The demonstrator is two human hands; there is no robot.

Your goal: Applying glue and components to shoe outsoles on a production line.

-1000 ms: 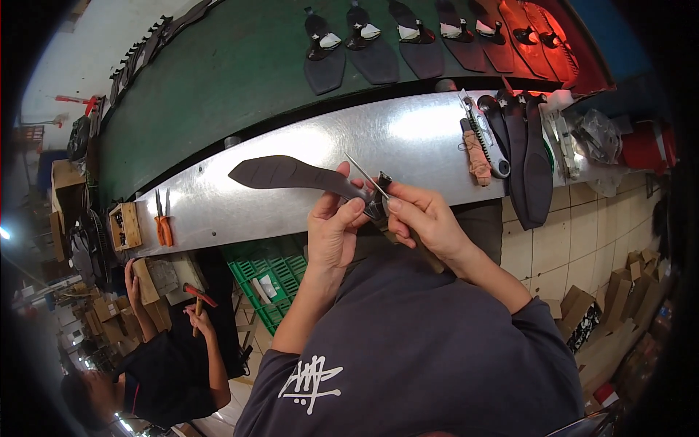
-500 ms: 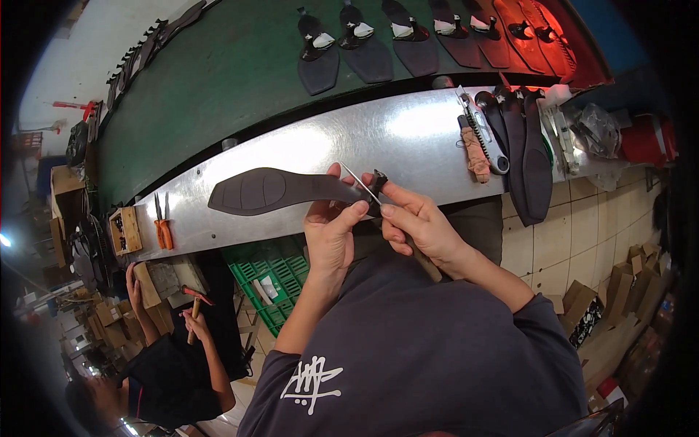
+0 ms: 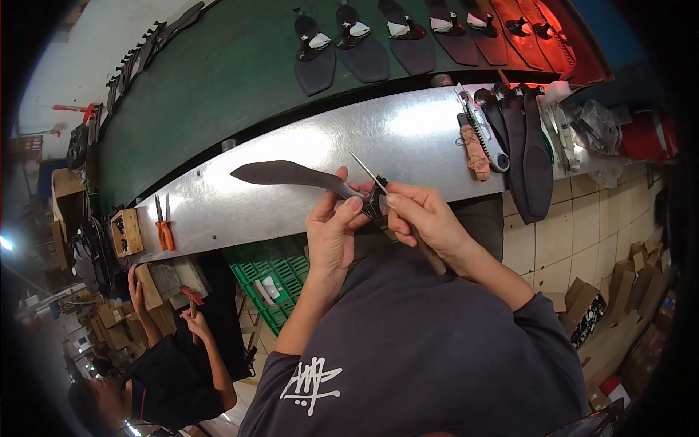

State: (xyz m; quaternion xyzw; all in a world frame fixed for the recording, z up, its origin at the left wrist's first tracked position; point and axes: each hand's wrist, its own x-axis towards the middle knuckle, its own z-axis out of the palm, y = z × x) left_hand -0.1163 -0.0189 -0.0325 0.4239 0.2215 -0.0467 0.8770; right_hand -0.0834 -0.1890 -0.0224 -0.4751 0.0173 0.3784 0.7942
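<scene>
My left hand (image 3: 331,229) is closed on one end of a dark shoe insole (image 3: 280,175), whose long free end reaches left over the metal ledge, tilted partly edge-on. Small black glossy straps (image 3: 374,205) are at the held end, between my two hands. In my right hand (image 3: 429,224) is a thin pointed metal tool like an awl (image 3: 366,170); its wooden handle (image 3: 431,258) shows below the palm. The tool's shaft crosses in front of the straps, and its bare tip points up and left above them. My fingers hide where the straps meet the insole.
Beyond the metal ledge (image 3: 255,211), a green conveyor belt (image 3: 218,95) carries several dark soles with straps. Orange-handled pliers (image 3: 164,229) and a wooden box (image 3: 127,233) lie left; a cutter knife (image 3: 480,127) and more insoles (image 3: 537,171) right. A co-worker (image 3: 175,379) holds a hammer (image 3: 192,297).
The insole has tilted from showing its broad face to more edge-on, its free end moving right and up. The awl's tip has shifted slightly upward. Soles on the belt have moved slightly left.
</scene>
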